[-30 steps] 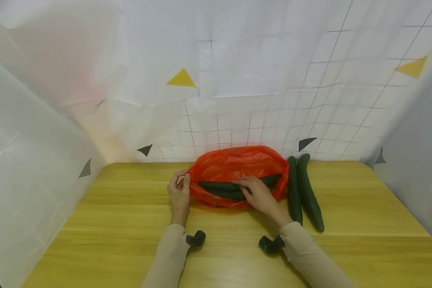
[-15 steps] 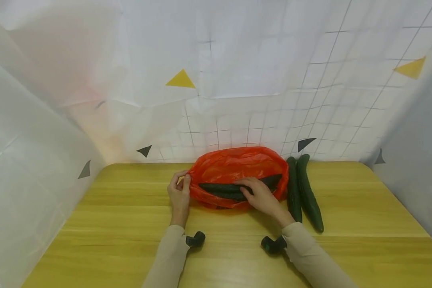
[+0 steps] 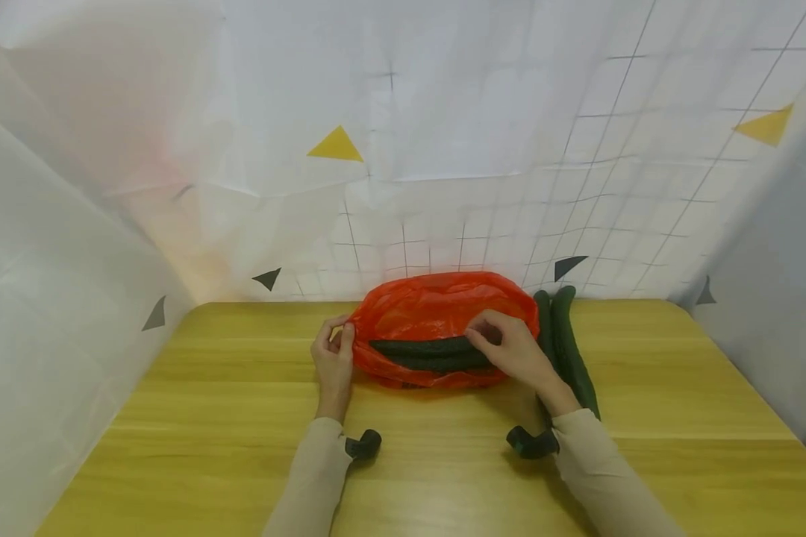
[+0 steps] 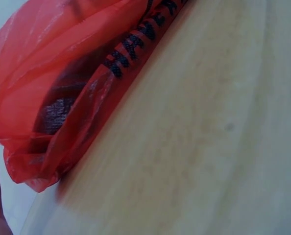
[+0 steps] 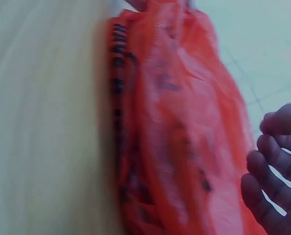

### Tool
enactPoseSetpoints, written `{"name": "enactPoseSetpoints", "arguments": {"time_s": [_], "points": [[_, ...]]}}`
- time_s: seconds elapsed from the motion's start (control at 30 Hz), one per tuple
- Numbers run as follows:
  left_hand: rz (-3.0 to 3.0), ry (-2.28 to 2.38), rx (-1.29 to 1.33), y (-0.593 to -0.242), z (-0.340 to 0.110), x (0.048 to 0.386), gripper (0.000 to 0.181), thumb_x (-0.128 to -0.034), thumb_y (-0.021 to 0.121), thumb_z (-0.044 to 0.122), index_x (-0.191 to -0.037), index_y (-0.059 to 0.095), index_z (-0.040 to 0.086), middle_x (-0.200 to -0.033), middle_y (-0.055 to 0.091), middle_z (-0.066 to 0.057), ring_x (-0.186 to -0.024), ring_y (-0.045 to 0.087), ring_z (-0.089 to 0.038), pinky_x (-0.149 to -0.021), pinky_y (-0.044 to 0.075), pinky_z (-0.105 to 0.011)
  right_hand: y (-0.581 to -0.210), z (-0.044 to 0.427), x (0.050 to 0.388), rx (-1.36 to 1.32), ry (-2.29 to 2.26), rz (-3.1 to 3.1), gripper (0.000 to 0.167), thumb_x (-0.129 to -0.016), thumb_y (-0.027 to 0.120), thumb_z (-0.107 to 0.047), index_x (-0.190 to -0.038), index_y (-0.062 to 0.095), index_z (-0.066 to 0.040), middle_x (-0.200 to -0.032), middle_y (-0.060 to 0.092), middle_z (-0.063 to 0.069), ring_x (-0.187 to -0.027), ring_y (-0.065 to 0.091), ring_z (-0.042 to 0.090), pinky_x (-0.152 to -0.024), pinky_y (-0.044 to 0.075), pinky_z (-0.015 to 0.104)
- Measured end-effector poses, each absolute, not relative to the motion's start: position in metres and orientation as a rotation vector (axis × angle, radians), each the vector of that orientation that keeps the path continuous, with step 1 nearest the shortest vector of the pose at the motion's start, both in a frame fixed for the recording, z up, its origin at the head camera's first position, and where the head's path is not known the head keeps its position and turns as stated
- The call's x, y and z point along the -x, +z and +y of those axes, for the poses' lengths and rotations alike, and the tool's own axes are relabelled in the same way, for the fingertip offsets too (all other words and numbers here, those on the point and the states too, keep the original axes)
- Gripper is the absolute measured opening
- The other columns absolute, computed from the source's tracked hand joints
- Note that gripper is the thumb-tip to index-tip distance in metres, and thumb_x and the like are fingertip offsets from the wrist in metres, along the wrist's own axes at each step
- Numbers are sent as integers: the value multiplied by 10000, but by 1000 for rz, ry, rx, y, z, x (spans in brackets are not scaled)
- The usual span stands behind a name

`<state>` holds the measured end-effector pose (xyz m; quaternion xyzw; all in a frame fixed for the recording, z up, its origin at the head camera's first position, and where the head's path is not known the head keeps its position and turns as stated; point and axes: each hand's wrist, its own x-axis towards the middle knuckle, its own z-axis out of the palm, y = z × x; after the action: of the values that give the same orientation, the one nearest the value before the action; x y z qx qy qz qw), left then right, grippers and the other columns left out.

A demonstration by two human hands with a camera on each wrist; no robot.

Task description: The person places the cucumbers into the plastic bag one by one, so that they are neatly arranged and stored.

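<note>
Bag, red plastic (image 3: 430, 302): one, on the table (image 3: 222, 395), between the two hands, mouth spread wide, black lettering (image 4: 131, 49) along its near lower side. Contents in view: dark green cucumbers (image 3: 413, 348), laid lengthwise side by side, right ends partly behind the right hand (image 3: 516, 347). Left hand (image 3: 333, 358): pinches the bag's left edge between thumb and fingers. Right hand: above the right part of the mouth, fingers loosely bent and holding nothing; contact with a cucumber cannot be told. Loose pair of cucumbers (image 3: 573, 347): on the table just beside the bag's right edge, partly behind the right forearm. Edges: bag near the table's back edge, white sheeting (image 3: 443, 112) behind. Room: table surface stretches broadly left of the left hand and right of the loose pair.
</note>
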<state>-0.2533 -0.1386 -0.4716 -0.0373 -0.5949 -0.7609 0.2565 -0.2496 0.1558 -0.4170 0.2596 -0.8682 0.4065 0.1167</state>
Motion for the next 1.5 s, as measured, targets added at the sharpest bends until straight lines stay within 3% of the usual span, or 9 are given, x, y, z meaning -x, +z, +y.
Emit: {"name": "enactPoseSetpoints", "arguments": {"time_s": [0.27,0.6,0.9,1.23,1.5], "points": [[-1624,-2081,99,-454,-135,241,246,-903,602,39,-1073,578,-137,-999,598,-60,-781,630,-123,-721,526,-164,-399,180,250,-624,1119,-2398,54,-876,661,-130,-892,631,-173,-810,642,-50,-718,556,57,-658,480,197],[-1621,-2062,122,-462,-138,246,251,-909,603,65,-1081,584,-118,-1007,603,-70,-783,632,-103,-716,530,-166,-378,198,241,-465,1159,-2407,68,-890,628,-93,-917,624,-31,-804,632,65,-681,543,48,-649,449,106],[-1633,-2050,91,-472,-139,252,272,-904,630,153,-1077,612,-56,-1006,612,-53,-775,616,-89,-713,525,-163,-388,221,253,-362,1133,-2412,168,-918,605,-226,-949,642,-64,-824,630,69,-687,536,41,-637,450,114],[-1624,-2066,113,-460,-137,245,238,-908,592,32,-1077,581,-135,-997,605,-77,-785,622,-107,-706,525,-161,-386,238,252,-249,1086,-2449,222,-936,574,-263,-983,625,-52,-903,647,92,-752,530,-52,-685,421,83],[-1659,-2054,100,-451,-135,238,243,-913,593,51,-1084,583,-121,-1010,612,-73,-801,618,-98,-727,525,-161,-388,247,254,-198,1105,-2455,240,-937,570,-263,-984,631,-35,-905,643,119,-705,558,0,-580,466,145]]}}
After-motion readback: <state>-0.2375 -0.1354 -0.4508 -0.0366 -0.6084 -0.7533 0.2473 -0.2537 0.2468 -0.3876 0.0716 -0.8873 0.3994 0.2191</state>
